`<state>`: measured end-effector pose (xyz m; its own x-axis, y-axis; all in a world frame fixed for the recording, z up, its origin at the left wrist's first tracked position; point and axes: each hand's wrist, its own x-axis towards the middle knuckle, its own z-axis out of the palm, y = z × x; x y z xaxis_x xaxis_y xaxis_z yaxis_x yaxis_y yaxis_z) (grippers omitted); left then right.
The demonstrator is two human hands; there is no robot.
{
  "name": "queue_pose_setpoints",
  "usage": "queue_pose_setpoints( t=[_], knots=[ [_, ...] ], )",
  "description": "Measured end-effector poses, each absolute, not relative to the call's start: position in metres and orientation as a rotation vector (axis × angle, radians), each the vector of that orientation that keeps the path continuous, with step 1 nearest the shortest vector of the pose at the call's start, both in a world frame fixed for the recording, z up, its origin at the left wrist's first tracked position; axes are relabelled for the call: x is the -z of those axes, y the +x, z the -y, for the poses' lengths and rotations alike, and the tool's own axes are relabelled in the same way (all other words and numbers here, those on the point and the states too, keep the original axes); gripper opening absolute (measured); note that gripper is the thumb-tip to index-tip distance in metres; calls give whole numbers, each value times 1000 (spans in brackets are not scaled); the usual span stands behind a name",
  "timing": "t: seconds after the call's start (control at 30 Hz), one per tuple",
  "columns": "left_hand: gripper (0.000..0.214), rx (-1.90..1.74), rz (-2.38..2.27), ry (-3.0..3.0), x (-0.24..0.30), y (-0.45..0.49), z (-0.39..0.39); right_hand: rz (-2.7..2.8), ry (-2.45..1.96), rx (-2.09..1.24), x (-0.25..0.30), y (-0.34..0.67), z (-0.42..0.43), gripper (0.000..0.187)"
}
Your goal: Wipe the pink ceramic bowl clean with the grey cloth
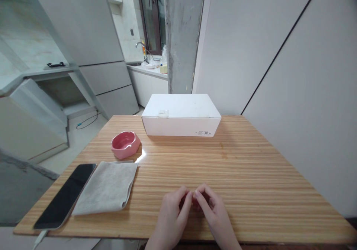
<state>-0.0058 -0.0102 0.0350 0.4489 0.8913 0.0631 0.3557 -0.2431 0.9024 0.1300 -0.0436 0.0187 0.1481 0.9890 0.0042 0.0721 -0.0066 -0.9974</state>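
My left hand (pixel 173 214) and my right hand (pixel 214 213) rest at the near edge of a striped wooden table (pixel 245 168), their fingertips meeting. A small reddish shape shows in the hollow between them, too hidden to name. A folded grey cloth (pixel 106 188) lies left of my left hand, nearest to it. Beyond the cloth is a black-screened smartphone (pixel 64 196) with a white cable at its end. A pink faceted ceramic bowl (pixel 125 145) stands further away, and a closed white cardboard box (pixel 181 125) sits at the far edge.
A white wall (pixel 292 75) runs along the table's right side. Behind the box stand a concrete pillar (pixel 182 34) and a white counter with a faucet (pixel 142 51). A grey refrigerator (pixel 97 45) stands at the left, and a dark cable lies on the floor.
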Motion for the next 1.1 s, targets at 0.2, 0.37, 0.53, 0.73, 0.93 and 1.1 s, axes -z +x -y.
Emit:
queue_pose_setpoints(
  t=[0.2,0.37,0.53,0.73,0.93,1.1],
  knots=[
    [35,-756,-1042,1799,-34,-5,9,1182,-1341,-1044,-17,130,45,34],
    [36,-753,-1051,1802,-34,-7,10,1191,-1347,-1018,-17,130,43,33],
    [36,-765,-1053,1797,-34,-5,10,1220,-1362,-1006,-19,129,44,32],
    [36,-775,-1056,1783,-35,-5,10,1226,-1378,-1010,-20,129,45,33],
    [35,-767,-1084,1809,-33,-6,12,1231,-1380,-994,-19,129,45,33],
    [36,-767,-1075,1807,-31,-6,12,1246,-1393,-1003,-20,129,45,34]
  ],
)
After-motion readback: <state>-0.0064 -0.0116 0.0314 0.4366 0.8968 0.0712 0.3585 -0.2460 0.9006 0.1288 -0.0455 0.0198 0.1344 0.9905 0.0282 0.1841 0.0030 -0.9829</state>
